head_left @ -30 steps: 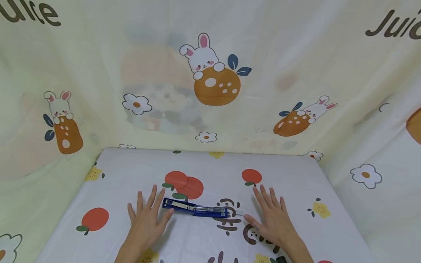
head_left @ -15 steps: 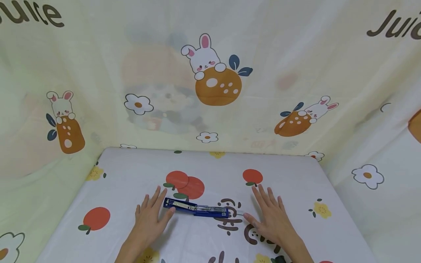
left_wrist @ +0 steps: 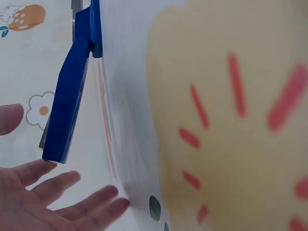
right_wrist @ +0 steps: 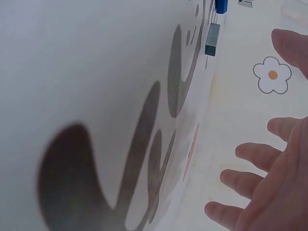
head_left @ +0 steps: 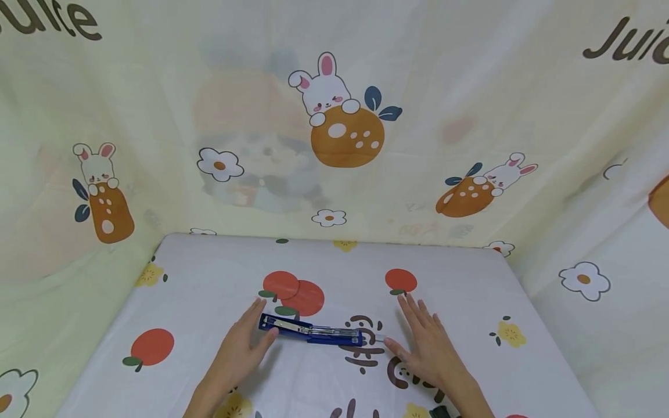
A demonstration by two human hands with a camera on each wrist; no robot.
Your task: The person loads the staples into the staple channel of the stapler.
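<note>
A blue stapler lies opened out on the tablecloth, its metal inner parts facing up. My left hand is at the stapler's left end, fingers straight, thumb close to its near side. In the left wrist view the stapler shows between the thumb and the fingers, which do not grip it. Off the stapler's right end lies a small grey strip of staples, near my right thumb. My right hand is held with fingers extended and holds nothing. Whether either hand touches anything is unclear.
The table wears a white cloth printed with fruit, flowers and lettering. Pale curtains with rabbit prints hang behind it and on both sides. A small dark object shows at the bottom edge by the right wrist.
My left hand has turned onto its side, its spread fingers now lined up together. The right hand has turned the same way slightly, fingers closer together. The stapler has stayed put.
</note>
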